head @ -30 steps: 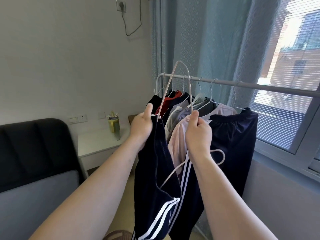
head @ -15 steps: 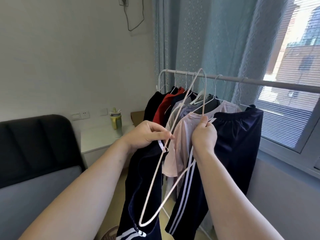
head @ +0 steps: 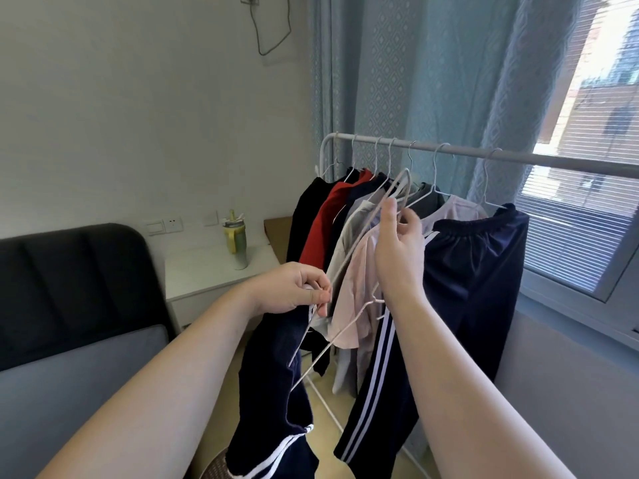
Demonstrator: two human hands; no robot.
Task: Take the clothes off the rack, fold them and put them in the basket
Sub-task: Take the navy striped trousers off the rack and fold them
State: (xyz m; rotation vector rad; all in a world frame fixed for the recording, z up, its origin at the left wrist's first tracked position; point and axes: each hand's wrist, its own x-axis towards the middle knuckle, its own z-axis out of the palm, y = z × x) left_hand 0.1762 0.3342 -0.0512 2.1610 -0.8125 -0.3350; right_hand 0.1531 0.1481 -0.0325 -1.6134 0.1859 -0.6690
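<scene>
Beside the clothes rack (head: pixel 518 157) at the far right, navy striped trousers (head: pixel 273 392) are pinched at the waistband by the left hand (head: pixel 290 288), near and left of the hung garments. A wire hanger (head: pixel 332 345) is gripped in the right hand (head: pixel 397 250).

A navy garment with white stripes (head: pixel 276 392) hangs off the rack, its top edge pinched in the left hand (head: pixel 294 292). A white wire hanger (head: pixel 345 271) slants steeply across it, its upper end held in the right hand (head: pixel 401 257). On the white rack rail (head: pixel 466 154) black, red, grey and pale pink clothes (head: pixel 359 288) hang beside navy striped pants (head: pixel 477 271).
</scene>
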